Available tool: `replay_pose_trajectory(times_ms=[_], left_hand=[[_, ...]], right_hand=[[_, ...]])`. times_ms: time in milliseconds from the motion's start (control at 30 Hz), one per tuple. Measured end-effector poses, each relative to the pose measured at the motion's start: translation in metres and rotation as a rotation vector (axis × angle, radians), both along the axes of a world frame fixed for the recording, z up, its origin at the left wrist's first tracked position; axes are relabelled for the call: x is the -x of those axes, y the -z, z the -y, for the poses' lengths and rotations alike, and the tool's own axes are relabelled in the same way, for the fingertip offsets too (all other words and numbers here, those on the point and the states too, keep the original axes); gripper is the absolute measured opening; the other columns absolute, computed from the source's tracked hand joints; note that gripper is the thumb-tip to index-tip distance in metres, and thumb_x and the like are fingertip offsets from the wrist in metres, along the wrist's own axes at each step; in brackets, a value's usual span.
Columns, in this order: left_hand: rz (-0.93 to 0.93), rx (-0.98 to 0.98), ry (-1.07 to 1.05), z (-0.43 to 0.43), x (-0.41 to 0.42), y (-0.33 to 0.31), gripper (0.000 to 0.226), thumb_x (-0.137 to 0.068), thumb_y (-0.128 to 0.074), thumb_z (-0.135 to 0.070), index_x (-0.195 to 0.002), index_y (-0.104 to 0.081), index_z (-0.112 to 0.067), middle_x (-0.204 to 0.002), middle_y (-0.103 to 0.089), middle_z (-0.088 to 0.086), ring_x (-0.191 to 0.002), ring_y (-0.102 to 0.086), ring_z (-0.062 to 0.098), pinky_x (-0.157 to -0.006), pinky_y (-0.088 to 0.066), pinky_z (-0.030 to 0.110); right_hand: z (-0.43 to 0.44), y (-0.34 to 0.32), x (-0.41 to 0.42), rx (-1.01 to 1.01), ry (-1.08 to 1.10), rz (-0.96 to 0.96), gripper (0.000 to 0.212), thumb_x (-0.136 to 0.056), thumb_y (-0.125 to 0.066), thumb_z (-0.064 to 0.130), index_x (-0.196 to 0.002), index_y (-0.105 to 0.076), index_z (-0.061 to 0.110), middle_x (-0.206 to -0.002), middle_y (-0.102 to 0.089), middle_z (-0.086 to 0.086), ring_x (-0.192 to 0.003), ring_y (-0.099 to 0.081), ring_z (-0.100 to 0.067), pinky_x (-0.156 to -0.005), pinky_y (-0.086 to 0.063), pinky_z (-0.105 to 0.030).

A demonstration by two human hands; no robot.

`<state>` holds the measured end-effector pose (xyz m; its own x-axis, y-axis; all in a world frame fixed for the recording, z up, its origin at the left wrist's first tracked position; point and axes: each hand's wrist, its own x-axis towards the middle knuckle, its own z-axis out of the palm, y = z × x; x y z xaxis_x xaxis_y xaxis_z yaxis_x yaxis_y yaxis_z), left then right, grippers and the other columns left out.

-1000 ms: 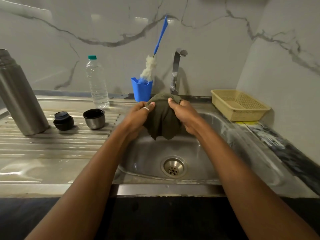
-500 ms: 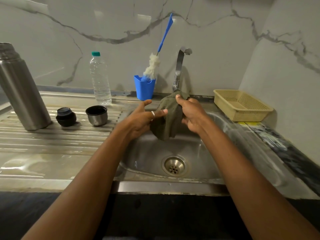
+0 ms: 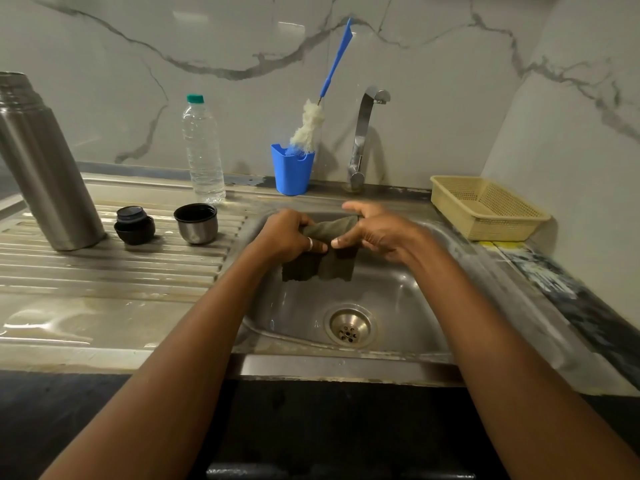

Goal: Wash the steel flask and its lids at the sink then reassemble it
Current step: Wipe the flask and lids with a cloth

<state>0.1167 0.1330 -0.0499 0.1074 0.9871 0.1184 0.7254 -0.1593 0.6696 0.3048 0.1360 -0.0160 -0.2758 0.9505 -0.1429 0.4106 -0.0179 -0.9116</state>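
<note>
Both hands hold a dark green cloth (image 3: 320, 252) over the sink (image 3: 346, 365): the left hand (image 3: 289, 235) has its grip clamped on the cloth's left part, the right hand (image 3: 372, 233) pinches the right part, and the lower edge of the cloth hangs free above the basin. The steel flask (image 3: 41, 168) stands upright on the ribbed draining surface (image 3: 104, 271), well to the left of both hands, its long axis vertical and its mouth uncapped. Beside it on the same surface sit the black inner lid (image 3: 134, 225) and, just right of that, the steel cup lid (image 3: 196, 223), mouth up. All three lie to the left, so the left hand is the nearer one, and the cup lid is the closest piece to it. By my judgement the parts look washed and set to drain, and the cloth is for wiping them before reassembly. Counted: one flask, two lids, one cloth, one clear water bottle (image 3: 203, 150), one blue holder (image 3: 292, 171) with one bottle brush (image 3: 311, 124), one tap (image 3: 362, 136), one yellow basket (image 3: 485, 209)
</note>
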Motion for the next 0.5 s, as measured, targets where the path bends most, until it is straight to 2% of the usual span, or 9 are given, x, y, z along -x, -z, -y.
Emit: replay_pose_trajectory(times_ms=[67,133,200,233,267,300,400,433,500], left_hand=[[-0.008,-0.057,-0.012,-0.001,0.001,0.002,0.022,-0.086,-0.079,-0.032,-0.100,-0.070,-0.018,-0.090,-0.069,0.001,-0.082,-0.062,0.012,-0.066,-0.045,0.018],[-0.004,-0.092,0.003,0.002,0.001,0.002,0.018,-0.086,-0.078,-0.035,-0.093,-0.071,-0.021,-0.085,-0.069,0.000,-0.082,-0.064,0.012,-0.069,-0.048,0.020],[0.021,-0.100,0.014,0.004,0.003,-0.001,0.018,-0.087,-0.077,-0.038,-0.088,-0.068,-0.022,-0.084,-0.068,0.001,-0.081,-0.063,0.012,-0.066,-0.046,0.020],[0.060,-0.087,0.018,0.005,0.003,-0.003,0.020,-0.088,-0.076,-0.038,-0.090,-0.067,-0.021,-0.085,-0.068,0.002,-0.080,-0.063,0.013,-0.065,-0.045,0.020],[0.112,-0.067,0.020,0.007,0.003,-0.005,0.022,-0.089,-0.075,-0.038,-0.094,-0.067,-0.019,-0.086,-0.067,0.002,-0.080,-0.063,0.013,-0.064,-0.045,0.020],[0.173,-0.048,0.022,0.009,0.003,-0.007,0.023,-0.091,-0.073,-0.037,-0.098,-0.066,-0.017,-0.086,-0.066,0.001,-0.078,-0.062,0.012,-0.062,-0.045,0.019],[0.356,0.004,0.037,0.012,0.005,-0.011,0.020,-0.092,-0.072,-0.032,-0.099,-0.062,-0.016,-0.086,-0.065,-0.002,-0.077,-0.061,0.008,-0.054,-0.045,0.009],[0.421,0.030,0.036,0.014,0.005,-0.013,0.020,-0.091,-0.073,-0.032,-0.100,-0.062,-0.018,-0.090,-0.066,-0.001,-0.081,-0.063,0.010,-0.058,-0.048,0.011],[0.575,0.085,0.024,0.015,0.004,-0.016,0.026,-0.088,-0.077,-0.030,-0.107,-0.063,-0.019,-0.102,-0.070,0.005,-0.095,-0.068,0.018,-0.075,-0.059,0.028]], right_hand=[[0.003,0.000,0.004,-0.118,-0.056,0.297,0.056,-0.077,-0.082,0.004,-0.130,-0.064,0.010,-0.121,-0.066,-0.008,-0.110,-0.059,-0.021,-0.086,-0.050,-0.029],[0.001,0.003,0.008,-0.234,-0.018,0.470,0.025,-0.081,-0.080,0.016,-0.105,-0.074,0.019,-0.100,-0.069,-0.002,-0.100,-0.062,-0.020,-0.077,-0.049,-0.027],[-0.002,0.007,0.007,-0.308,0.061,0.544,0.015,-0.073,-0.080,0.040,-0.083,-0.073,0.031,-0.098,-0.068,-0.004,-0.101,-0.062,-0.024,-0.083,-0.054,-0.036],[-0.007,0.010,0.004,-0.328,0.084,0.552,0.025,-0.062,-0.077,0.053,-0.077,-0.072,0.034,-0.101,-0.066,-0.007,-0.103,-0.061,-0.028,-0.086,-0.055,-0.042],[-0.010,0.010,0.001,-0.341,0.092,0.549,0.031,-0.056,-0.073,0.061,-0.076,-0.072,0.037,-0.102,-0.066,-0.008,-0.102,-0.061,-0.031,-0.085,-0.056,-0.043],[-0.009,0.007,-0.001,-0.349,0.088,0.510,0.030,-0.058,-0.076,0.059,-0.076,-0.073,0.034,-0.099,-0.067,-0.008,-0.098,-0.063,-0.030,-0.081,-0.057,-0.040],[-0.001,-0.004,-0.010,-0.266,0.065,0.219,0.019,-0.079,-0.083,0.030,-0.092,-0.074,0.019,-0.087,-0.074,-0.003,-0.085,-0.071,-0.017,-0.066,-0.057,-0.024],[0.000,-0.005,-0.014,-0.229,0.082,0.123,0.023,-0.079,-0.084,0.028,-0.097,-0.074,0.017,-0.087,-0.076,0.000,-0.086,-0.071,-0.014,-0.068,-0.056,-0.023],[0.000,-0.005,-0.021,-0.187,0.112,-0.013,0.032,-0.078,-0.086,0.030,-0.105,-0.073,0.020,-0.094,-0.078,0.003,-0.096,-0.070,-0.016,-0.077,-0.057,-0.032]])
